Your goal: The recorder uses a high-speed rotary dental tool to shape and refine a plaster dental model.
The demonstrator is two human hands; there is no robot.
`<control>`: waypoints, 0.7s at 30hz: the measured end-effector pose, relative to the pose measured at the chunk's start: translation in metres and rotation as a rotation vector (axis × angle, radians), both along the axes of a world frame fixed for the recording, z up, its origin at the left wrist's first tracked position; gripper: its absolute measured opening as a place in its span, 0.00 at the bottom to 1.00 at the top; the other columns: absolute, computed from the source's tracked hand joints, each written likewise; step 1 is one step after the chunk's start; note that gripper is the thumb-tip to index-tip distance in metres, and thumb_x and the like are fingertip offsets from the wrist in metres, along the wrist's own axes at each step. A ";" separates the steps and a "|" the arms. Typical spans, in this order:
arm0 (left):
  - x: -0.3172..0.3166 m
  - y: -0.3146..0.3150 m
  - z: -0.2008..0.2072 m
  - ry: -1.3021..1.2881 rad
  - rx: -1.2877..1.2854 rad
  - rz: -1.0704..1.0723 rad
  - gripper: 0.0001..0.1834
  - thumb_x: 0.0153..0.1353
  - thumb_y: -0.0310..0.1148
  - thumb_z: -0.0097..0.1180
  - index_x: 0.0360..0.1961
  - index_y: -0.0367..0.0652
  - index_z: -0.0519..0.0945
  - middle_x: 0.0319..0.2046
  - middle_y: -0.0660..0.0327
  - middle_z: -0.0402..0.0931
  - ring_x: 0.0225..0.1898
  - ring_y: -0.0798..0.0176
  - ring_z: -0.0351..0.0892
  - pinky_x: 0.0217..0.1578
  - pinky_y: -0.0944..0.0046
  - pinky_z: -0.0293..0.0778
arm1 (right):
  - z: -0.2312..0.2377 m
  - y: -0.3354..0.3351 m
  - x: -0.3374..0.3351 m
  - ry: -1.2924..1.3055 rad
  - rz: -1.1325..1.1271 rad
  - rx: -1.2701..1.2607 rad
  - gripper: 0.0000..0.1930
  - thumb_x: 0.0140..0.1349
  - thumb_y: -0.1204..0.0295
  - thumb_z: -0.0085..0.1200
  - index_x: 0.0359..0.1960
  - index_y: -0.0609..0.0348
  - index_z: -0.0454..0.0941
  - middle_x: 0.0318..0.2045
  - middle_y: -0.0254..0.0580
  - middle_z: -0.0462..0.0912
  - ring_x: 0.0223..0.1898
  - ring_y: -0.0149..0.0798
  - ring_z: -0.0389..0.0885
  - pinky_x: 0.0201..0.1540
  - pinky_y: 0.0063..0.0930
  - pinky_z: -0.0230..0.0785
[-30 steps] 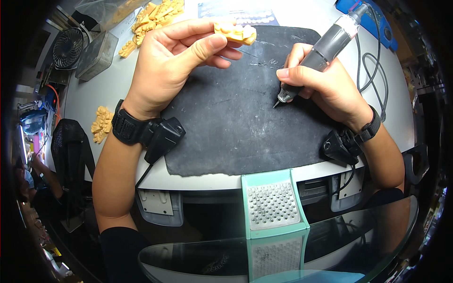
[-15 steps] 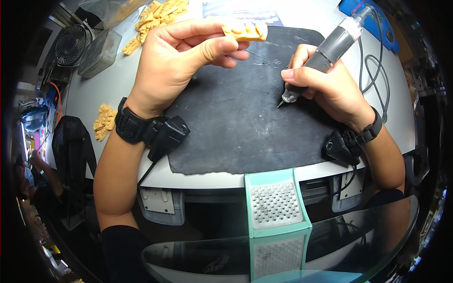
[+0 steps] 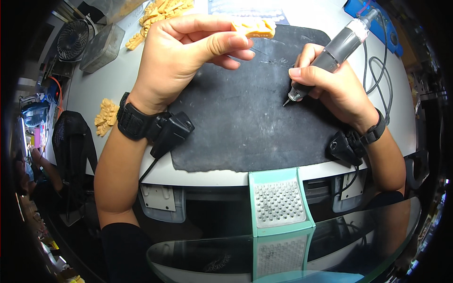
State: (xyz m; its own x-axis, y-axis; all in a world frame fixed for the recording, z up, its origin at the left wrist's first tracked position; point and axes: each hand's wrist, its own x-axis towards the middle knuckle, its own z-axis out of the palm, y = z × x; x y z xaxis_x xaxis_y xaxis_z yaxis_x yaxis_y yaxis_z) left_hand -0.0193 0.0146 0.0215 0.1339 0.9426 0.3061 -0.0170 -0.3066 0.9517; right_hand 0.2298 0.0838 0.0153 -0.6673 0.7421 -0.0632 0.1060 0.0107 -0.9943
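Observation:
Between thumb and fingers, my left hand (image 3: 188,52) pinches a yellow dental model piece (image 3: 257,29) with tooth shapes along it, held up above the far part of a black mat (image 3: 236,118). My right hand (image 3: 332,85) grips a dark rotary handpiece (image 3: 330,56) like a pen. Its thin bit (image 3: 286,102) points down and left over the mat, apart from the model piece. A cord runs from the handpiece's upper end.
More yellow model pieces lie heaped at the far left (image 3: 163,16), with a smaller cluster (image 3: 106,117) left of my forearm. A grey box (image 3: 101,47) and a small fan (image 3: 73,40) stand beyond. A blue unit (image 3: 373,23) sits far right; a green-framed grater-like plate (image 3: 281,200) juts from the front edge.
The model piece has tilted in my left fingers, showing its side differently. Both hands and the whole scene appear shifted slightly right in view; the handpiece stays gripped.

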 end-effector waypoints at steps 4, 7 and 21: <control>0.000 0.000 0.000 -0.012 0.012 -0.007 0.13 0.61 0.30 0.58 0.46 0.36 0.78 0.36 0.46 0.81 0.36 0.55 0.84 0.32 0.68 0.81 | 0.001 -0.001 0.000 0.010 0.009 0.006 0.10 0.51 0.68 0.64 0.19 0.56 0.75 0.16 0.29 0.74 0.17 0.22 0.68 0.21 0.16 0.57; 0.001 0.002 -0.002 0.009 0.029 -0.013 0.14 0.62 0.30 0.57 0.48 0.37 0.77 0.37 0.46 0.81 0.37 0.55 0.84 0.32 0.68 0.82 | 0.000 -0.001 0.001 0.001 0.004 0.012 0.11 0.51 0.68 0.64 0.19 0.56 0.75 0.16 0.29 0.74 0.17 0.22 0.68 0.21 0.16 0.57; -0.001 0.004 -0.005 0.004 0.068 -0.038 0.15 0.64 0.29 0.53 0.51 0.36 0.75 0.42 0.45 0.79 0.41 0.54 0.83 0.37 0.67 0.82 | -0.001 0.003 0.004 -0.055 0.056 0.020 0.09 0.54 0.69 0.61 0.24 0.53 0.73 0.22 0.30 0.78 0.21 0.20 0.71 0.22 0.13 0.56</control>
